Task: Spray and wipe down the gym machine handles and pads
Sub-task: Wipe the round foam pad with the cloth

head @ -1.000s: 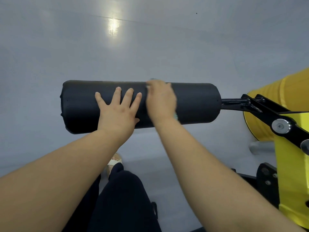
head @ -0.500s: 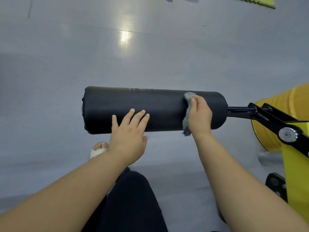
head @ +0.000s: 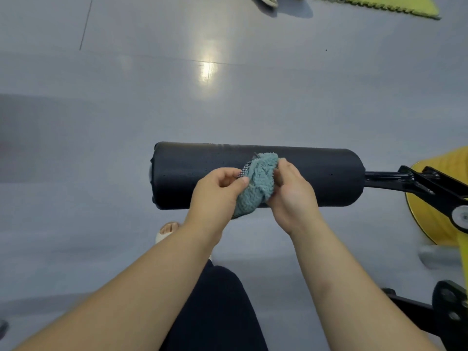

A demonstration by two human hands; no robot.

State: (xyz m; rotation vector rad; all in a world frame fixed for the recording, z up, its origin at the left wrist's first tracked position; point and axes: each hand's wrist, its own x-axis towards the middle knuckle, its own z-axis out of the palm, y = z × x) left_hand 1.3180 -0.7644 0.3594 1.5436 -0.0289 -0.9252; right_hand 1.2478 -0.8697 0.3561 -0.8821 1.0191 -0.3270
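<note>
A black cylindrical roller pad (head: 316, 176) juts out horizontally to the left from a black metal arm (head: 410, 182) of the gym machine. In front of the pad's middle I hold a teal fluffy cloth (head: 258, 184) between both hands. My left hand (head: 215, 196) pinches the cloth's left edge with thumb and fingers. My right hand (head: 291, 196) grips its right side with curled fingers. The cloth is bunched up and lies against the pad's front face.
The yellow machine body (head: 445, 211) and black brackets (head: 448, 310) fill the right edge. Grey floor lies beneath. My dark-trousered leg (head: 215, 312) and sandalled foot (head: 167, 231) are below the pad. A green mat (head: 392, 5) and another person's shoe (head: 266, 0) lie at the top.
My left hand has left the pad and taken hold of the cloth. My right hand slid the cloth from the pad's right end toward its middle.
</note>
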